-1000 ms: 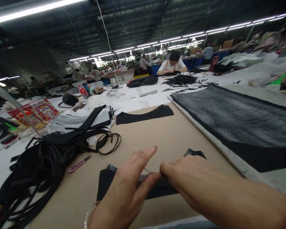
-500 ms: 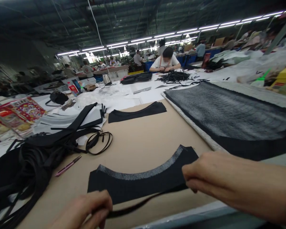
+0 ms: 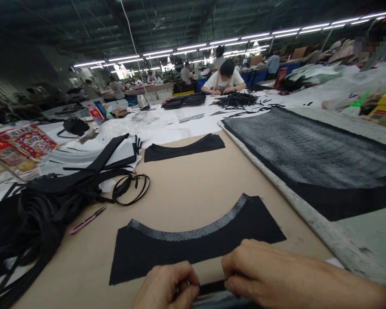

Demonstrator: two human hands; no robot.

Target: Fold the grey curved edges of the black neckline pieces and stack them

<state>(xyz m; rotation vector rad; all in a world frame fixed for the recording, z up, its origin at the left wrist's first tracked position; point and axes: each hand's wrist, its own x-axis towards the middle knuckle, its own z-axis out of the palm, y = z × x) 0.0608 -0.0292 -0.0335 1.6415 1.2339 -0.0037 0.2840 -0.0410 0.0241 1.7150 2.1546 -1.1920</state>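
Observation:
Near the bottom edge, my left hand (image 3: 169,285) is closed on a narrow black strip (image 3: 212,286). My right hand (image 3: 260,270) pinches the same strip a short way to the right, so a small stretch of it shows between the two hands. Just beyond them a black fabric piece (image 3: 193,251) with a curved grey-coated edge lies flat on the tan board (image 3: 193,184). Farther up the board rests a second curved black piece (image 3: 183,149).
Black straps (image 3: 45,214) are heaped at the left, with pink-handled snips (image 3: 88,220) beside them. A large grey-coated black sheet (image 3: 318,150) lies at the right. Across the table a person (image 3: 225,79) sits behind a pile of black strips (image 3: 236,99).
My hands have come closer together, the left moving right and the right moving left and slightly down. The strip between them now shows as a much shorter stretch.

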